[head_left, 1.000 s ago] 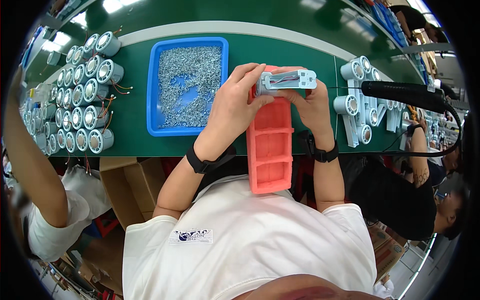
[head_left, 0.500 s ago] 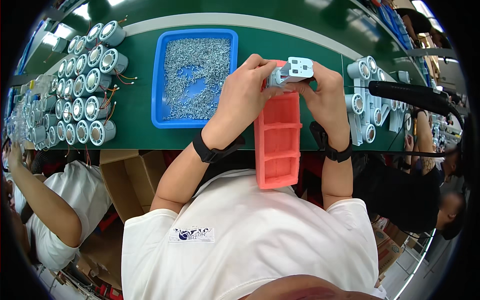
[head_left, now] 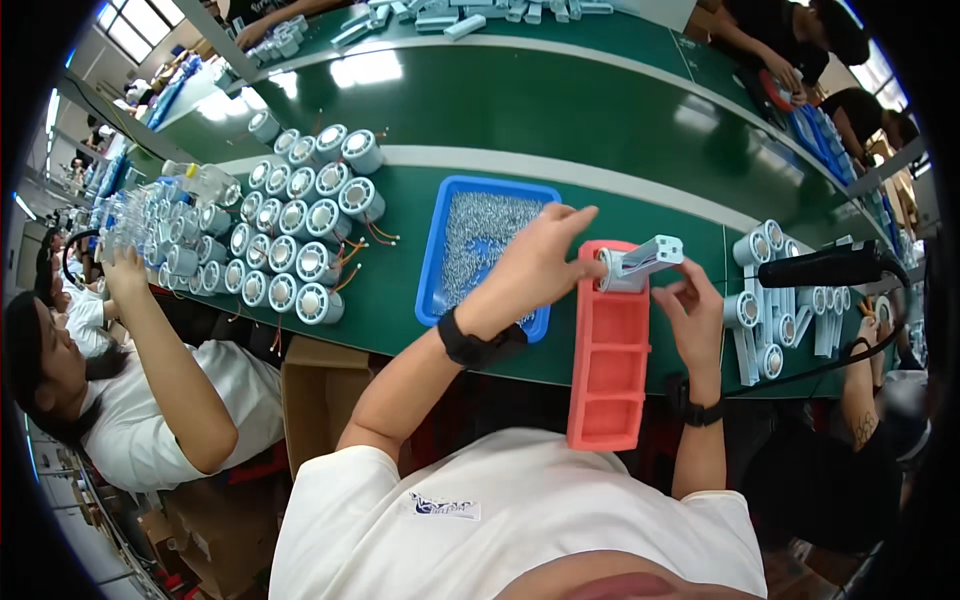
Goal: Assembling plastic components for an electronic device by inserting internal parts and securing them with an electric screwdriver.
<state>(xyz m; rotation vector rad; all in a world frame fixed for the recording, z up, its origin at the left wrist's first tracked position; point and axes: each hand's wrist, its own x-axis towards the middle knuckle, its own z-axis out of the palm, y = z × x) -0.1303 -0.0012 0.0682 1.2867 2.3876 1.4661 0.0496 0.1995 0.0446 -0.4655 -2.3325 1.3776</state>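
A pale blue plastic housing with a round end and a straight arm (head_left: 650, 257) rests in the far compartment of a red tray (head_left: 610, 370). Its arm juts up to the right. My left hand (head_left: 535, 262) is at the left of the housing, fingers spread, thumb close to the round end; I cannot tell whether it touches. On the other side my right hand (head_left: 695, 315) has its thumb and fingers parted, just below the arm's tip. Neither hand grips the housing.
Left of the tray lies a blue bin (head_left: 430, 270) of small screws. Several round motors (head_left: 320, 218) with wires stand farther left. At right are a black electric screwdriver (head_left: 830, 268) and more assembled housings (head_left: 765, 300). A co-worker (head_left: 150, 400) sits at left; a cardboard box (head_left: 315, 385) is below.
Both hands held the housing over the tray's far end; now they have come apart from it and it sits in the far compartment. The view has tilted up and shifted left.
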